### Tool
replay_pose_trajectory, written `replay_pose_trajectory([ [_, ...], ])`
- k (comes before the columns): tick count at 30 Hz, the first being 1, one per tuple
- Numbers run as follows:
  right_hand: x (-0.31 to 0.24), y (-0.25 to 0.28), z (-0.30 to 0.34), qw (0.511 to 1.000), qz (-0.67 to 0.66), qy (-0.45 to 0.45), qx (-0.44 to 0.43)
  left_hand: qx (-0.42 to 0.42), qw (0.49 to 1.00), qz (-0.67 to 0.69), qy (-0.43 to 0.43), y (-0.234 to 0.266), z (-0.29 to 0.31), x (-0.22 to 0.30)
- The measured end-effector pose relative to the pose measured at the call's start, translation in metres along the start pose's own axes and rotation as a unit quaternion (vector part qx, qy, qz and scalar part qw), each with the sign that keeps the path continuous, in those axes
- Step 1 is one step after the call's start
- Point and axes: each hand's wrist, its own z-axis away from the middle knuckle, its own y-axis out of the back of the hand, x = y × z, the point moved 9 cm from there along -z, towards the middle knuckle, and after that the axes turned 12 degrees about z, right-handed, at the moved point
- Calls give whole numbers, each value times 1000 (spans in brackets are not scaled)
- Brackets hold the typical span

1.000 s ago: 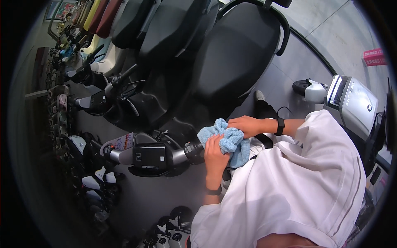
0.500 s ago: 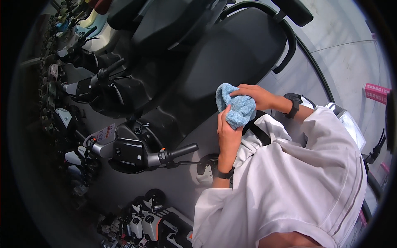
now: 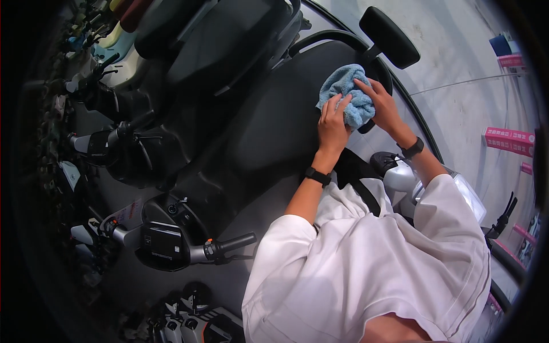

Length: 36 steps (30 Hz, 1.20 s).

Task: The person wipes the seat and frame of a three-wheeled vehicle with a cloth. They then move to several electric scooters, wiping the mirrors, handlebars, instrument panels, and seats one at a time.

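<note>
A bunched light-blue cloth (image 3: 350, 80) is between my two hands, over the rear end of a scooter's black seat (image 3: 274, 108). The fingers of my left hand (image 3: 334, 126) curl onto its near left side. On its right side, my right hand (image 3: 384, 106) grips the folds with bent fingers. Whether the cloth touches the seat, I cannot tell. Just beyond the cloth are the scooter's black rear rail (image 3: 331, 35) and padded backrest (image 3: 390, 37). A dark band circles each of my wrists.
The same scooter's handlebar (image 3: 231, 243) and dash cover (image 3: 163, 243) are at the left. Another black-seated scooter (image 3: 229, 43) stands close alongside at the far side. A silver-white vehicle (image 3: 460, 197) is near my right elbow. Pink boxes (image 3: 509, 140) lie on the right.
Both hands have carried the cloth away from me and slightly right, toward the seat's rear end. The cloth looks more spread out. The whole view has shifted a little.
</note>
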Motion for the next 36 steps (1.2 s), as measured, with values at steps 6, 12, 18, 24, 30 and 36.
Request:
replay_pose_trajectory([
  [6,85,-55,-12,997,71,-30,-31,-21,995,-97,-35,-69,-58,-60],
  [12,105,-124,5,980,28,-54,-188,-77,987,-133,54,-90,-47,-106],
  [18,38,-159,-26,976,13,113,-186,44,974,-200,99,-45,-10,-123],
  [24,-49,-203,-53,959,4,239,-152,170,910,-202,320,20,39,-161],
  [30,-13,-184,-86,977,-35,176,-118,182,932,-190,250,14,-11,-168],
  [36,93,-137,-134,1000,-3,8,-23,108,976,-171,83,-43,-139,-148],
])
